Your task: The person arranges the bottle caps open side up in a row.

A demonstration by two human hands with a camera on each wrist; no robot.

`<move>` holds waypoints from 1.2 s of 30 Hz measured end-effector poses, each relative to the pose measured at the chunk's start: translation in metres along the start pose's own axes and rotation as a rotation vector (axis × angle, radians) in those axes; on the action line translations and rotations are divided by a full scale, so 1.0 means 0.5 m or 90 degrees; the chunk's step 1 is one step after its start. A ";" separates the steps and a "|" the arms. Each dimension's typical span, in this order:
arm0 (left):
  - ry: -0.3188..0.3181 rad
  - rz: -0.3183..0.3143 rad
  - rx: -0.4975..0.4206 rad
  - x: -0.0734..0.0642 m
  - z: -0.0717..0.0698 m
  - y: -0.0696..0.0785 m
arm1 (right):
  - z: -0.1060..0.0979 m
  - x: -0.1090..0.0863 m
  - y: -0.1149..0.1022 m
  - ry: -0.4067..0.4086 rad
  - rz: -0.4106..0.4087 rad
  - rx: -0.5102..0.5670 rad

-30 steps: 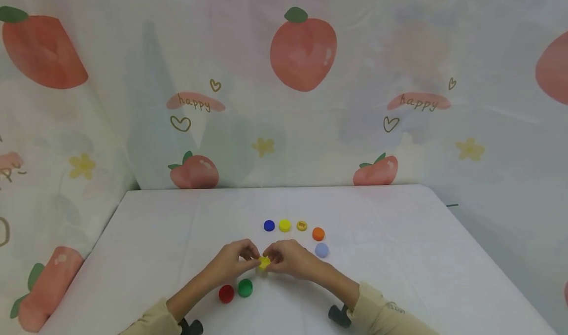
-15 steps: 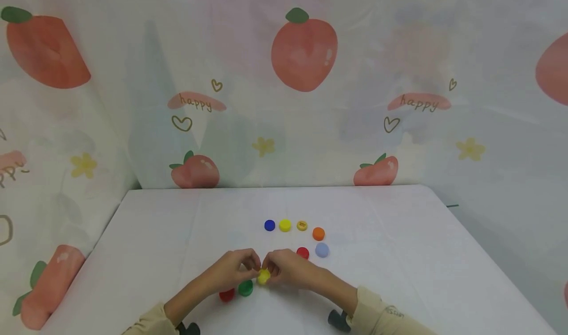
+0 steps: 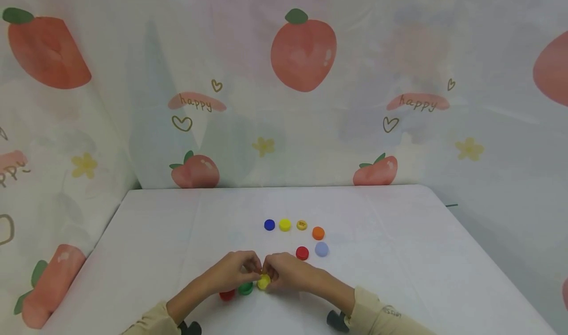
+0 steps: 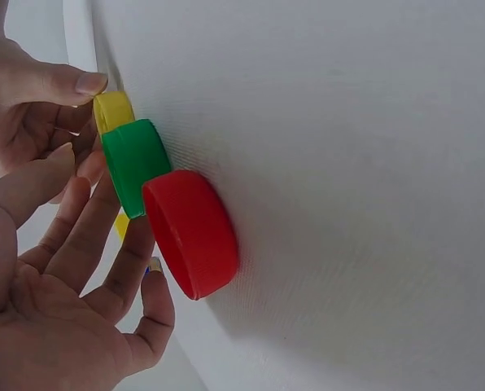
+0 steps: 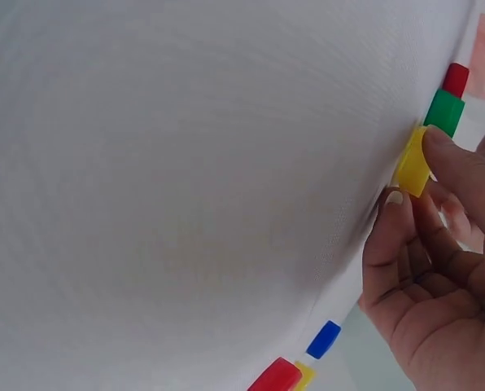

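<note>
A yellow bottle cap is low at the table surface. My right hand pinches it, the thumb lying on its face in the right wrist view. My left hand is at the cap's left side, its fingers loosely bent. From the left wrist view, the left thumb stands apart from the cap and the other fingers reach behind a green cap and a red cap. These two stand in a row beside the yellow one, partly covered by the left hand in the head view.
Farther back on the white table several caps form a curve: blue, yellow, gold-coloured, orange, light blue and red. A fruit-printed curtain hangs behind the table.
Both hands have moved toward the person with the yellow cap, lowering it beside the green cap. The red cap near the light blue one, earlier hidden by the right hand, now shows.
</note>
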State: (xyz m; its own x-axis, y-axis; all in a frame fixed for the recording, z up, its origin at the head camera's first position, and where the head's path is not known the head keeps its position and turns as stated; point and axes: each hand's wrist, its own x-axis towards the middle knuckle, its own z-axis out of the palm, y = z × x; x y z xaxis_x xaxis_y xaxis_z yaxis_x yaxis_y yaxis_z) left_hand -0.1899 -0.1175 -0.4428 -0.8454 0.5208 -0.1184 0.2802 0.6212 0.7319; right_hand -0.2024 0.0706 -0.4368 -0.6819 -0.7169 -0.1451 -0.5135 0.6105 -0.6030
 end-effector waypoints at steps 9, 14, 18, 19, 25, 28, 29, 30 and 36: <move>-0.001 0.000 -0.002 0.000 -0.002 0.001 | 0.001 0.003 -0.002 -0.009 0.002 -0.015; -0.008 -0.023 -0.008 0.004 -0.006 0.001 | -0.004 -0.002 -0.003 -0.017 -0.012 -0.017; 0.007 -0.032 -0.004 0.008 -0.010 -0.005 | -0.011 -0.005 0.001 -0.013 -0.003 -0.016; 0.012 -0.032 -0.004 0.009 -0.011 -0.007 | -0.014 -0.006 0.002 -0.009 0.002 -0.016; 0.053 -0.023 0.001 0.020 -0.019 -0.015 | -0.048 -0.008 0.007 0.030 0.016 -0.015; 0.088 -0.021 0.007 0.028 -0.024 -0.017 | -0.070 -0.007 0.011 0.057 0.010 -0.018; 0.099 -0.021 0.009 0.031 -0.025 -0.017 | -0.076 -0.007 0.013 0.067 0.007 -0.019; 0.108 -0.020 0.010 0.033 -0.026 -0.017 | -0.082 -0.008 0.017 0.078 0.008 -0.022; 0.134 -0.019 0.016 0.047 -0.027 -0.013 | -0.102 -0.009 0.035 0.116 0.023 -0.029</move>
State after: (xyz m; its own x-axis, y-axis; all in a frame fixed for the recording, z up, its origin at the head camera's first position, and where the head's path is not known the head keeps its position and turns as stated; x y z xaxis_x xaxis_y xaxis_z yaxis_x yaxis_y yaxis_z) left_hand -0.2178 -0.1173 -0.4414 -0.9294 0.3691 0.0052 0.2623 0.6503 0.7130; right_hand -0.2350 0.1019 -0.4067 -0.7815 -0.6236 -0.0195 -0.5066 0.6525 -0.5636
